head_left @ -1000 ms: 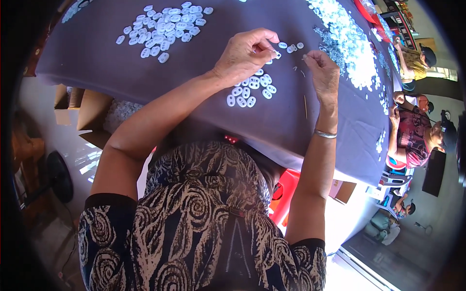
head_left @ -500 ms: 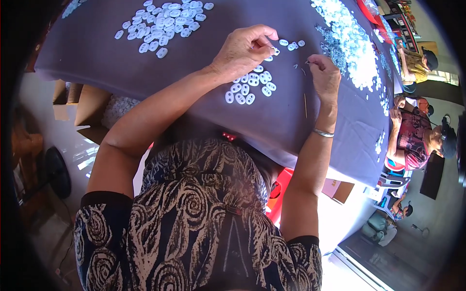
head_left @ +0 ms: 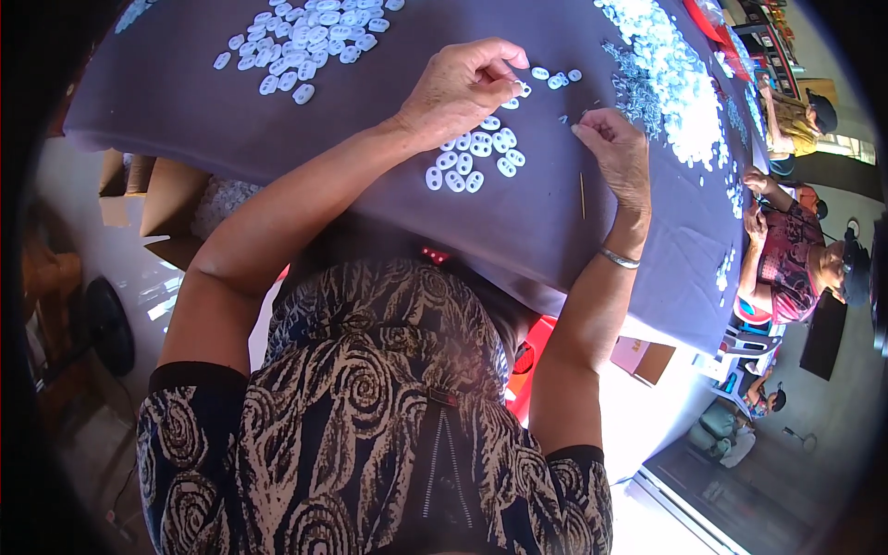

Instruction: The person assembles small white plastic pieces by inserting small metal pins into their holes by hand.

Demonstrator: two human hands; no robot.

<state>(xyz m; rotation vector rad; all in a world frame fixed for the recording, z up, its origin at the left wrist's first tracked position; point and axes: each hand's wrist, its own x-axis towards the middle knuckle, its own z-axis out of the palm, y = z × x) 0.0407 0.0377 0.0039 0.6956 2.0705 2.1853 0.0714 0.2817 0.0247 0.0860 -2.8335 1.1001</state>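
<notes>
My left hand (head_left: 467, 88) is closed in a pinch on a small white plastic piece (head_left: 524, 90) with a hole in it. Below that hand lies a group of white oval plastic pieces (head_left: 481, 143), each with two holes. My right hand (head_left: 615, 153) hovers over the cloth with thumb and forefinger brought together; whatever is between them is too small to make out. A tiny light-coloured bit (head_left: 562, 118) lies just left of its fingertips. Between and beyond the hands sit a few more oval pieces (head_left: 557, 81).
A big heap of oval pieces (head_left: 319, 37) lies far left on the dark tablecloth (head_left: 518, 222). Small grey parts (head_left: 636, 92) border a bright white heap (head_left: 689, 111) at right. A thin stick (head_left: 583, 196) lies nearby. Other people (head_left: 795, 245) sit along the right side.
My right hand has turned slightly and its fingertips have shifted a little left and down. My left hand has risen slightly, still pinching the white piece.
</notes>
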